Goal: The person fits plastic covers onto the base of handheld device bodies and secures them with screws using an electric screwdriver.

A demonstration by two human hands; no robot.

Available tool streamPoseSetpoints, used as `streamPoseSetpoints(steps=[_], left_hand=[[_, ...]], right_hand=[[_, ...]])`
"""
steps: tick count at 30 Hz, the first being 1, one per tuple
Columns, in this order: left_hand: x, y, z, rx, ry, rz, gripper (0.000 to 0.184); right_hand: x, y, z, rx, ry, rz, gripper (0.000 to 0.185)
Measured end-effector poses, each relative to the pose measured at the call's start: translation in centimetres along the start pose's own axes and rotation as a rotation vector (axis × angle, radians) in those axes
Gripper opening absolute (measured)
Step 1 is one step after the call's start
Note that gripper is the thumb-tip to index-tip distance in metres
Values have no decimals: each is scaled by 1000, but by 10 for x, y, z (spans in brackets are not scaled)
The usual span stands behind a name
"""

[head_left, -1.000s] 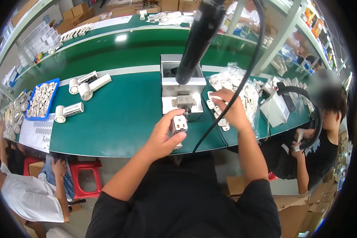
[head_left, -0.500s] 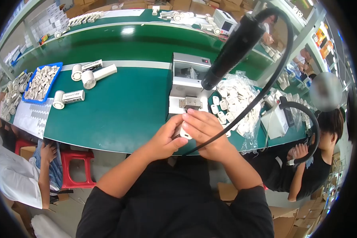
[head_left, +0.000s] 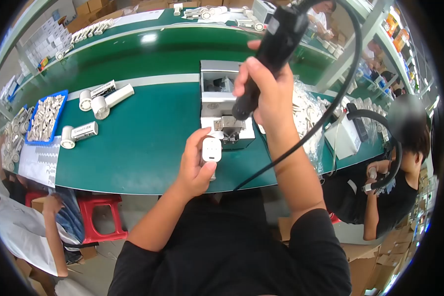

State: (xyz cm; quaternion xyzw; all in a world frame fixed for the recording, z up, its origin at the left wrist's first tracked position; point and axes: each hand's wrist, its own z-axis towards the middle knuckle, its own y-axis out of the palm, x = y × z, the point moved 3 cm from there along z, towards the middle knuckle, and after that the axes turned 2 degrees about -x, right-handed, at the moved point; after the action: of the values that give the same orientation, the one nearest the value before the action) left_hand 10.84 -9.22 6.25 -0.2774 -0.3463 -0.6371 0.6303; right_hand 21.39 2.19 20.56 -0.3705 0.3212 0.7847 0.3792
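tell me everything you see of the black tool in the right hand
The black tool is a thick, plastic-looking cylinder with a pale patch and a cable at its upper end. It leans, lower end down-left in the picture, by the silver machine. The right hand grips it; whether its tip touches anything is unclear.

Down here a red plastic stool point(head_left: 87, 217) stands on the grey floor point(head_left: 106, 254) near the green table point(head_left: 148, 158); cardboard boxes point(head_left: 99, 6) sit over beyond it, a pale post point(head_left: 355, 48) slanting at right.

Your bench point(head_left: 143, 143): green
Left: 3 fans point(head_left: 85, 130), blue tray point(head_left: 39, 143)
Centre: metal machine point(head_left: 219, 108)
Right: bagged white parts point(head_left: 305, 112)
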Motion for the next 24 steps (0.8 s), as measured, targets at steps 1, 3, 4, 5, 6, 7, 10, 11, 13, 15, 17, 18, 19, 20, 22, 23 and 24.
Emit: streamPoseSetpoints(steps=[1, 3, 4, 5, 6, 7, 10, 11, 13, 15, 17, 18, 19, 20, 22, 23, 24], left_hand=[[1, -1, 0, 12, 3, -1, 58], [1, -3, -2, -53, -75, 15, 58], [0, -4, -3, -95, -117, 23, 59], [0, -4, -3, -85, -109, 23, 58], [0, -3, -3, -78, -102, 23, 58], [0, -3, -3, -71, -95, 23, 57], [-1, -2, -5, -58, -96, -7, 57], [-2, -2, -4, -58, -93, -10, 57], [-2, -4, -4, -61, -83, 11, 57], [-1, -3, -4, -54, -73, -11, 56], [0, -3, -4, -54, -95, -32, 56], [1, -3, -4, -63, -121, -42, 56], [2, -2, -4, -74, -134, -39, 56], [2, -2, -4, -85, -148, -36, 56], [1, -2, -3, -111, -145, -3, 57], [1, -1, -2, -115, -140, 17, 57], [1, 0, -1, -119, -135, 36, 57]], right_hand=[[7, 0, -4, 1, 21, 7, 31], [24, -6, -12, 11, 55, 25, 30], [30, -9, -16, -22, 76, 43, 30], [33, -11, -19, -15, 72, 48, 30], [34, -12, -23, -7, 67, 54, 30], [35, -13, -26, 3, 62, 59, 30], [35, -14, -28, -42, 81, 41, 30], [34, -13, -28, -56, 91, 32, 30], [28, -10, -30, -107, 144, 42, 35], [16, -6, -32, -152, 184, 61, 39], [-3, 1, -30, -146, 94, 119, 45], [-15, 3, -26, -171, 35, 127, 46], [-27, 6, -23, -194, -24, 136, 48], [-36, 10, -21, -192, -46, 175, 50], [-50, 19, -17, -191, -69, 223, 55], [-49, 23, -17, -200, -62, 270, 48], [-48, 27, -17, -209, -54, 317, 42]])
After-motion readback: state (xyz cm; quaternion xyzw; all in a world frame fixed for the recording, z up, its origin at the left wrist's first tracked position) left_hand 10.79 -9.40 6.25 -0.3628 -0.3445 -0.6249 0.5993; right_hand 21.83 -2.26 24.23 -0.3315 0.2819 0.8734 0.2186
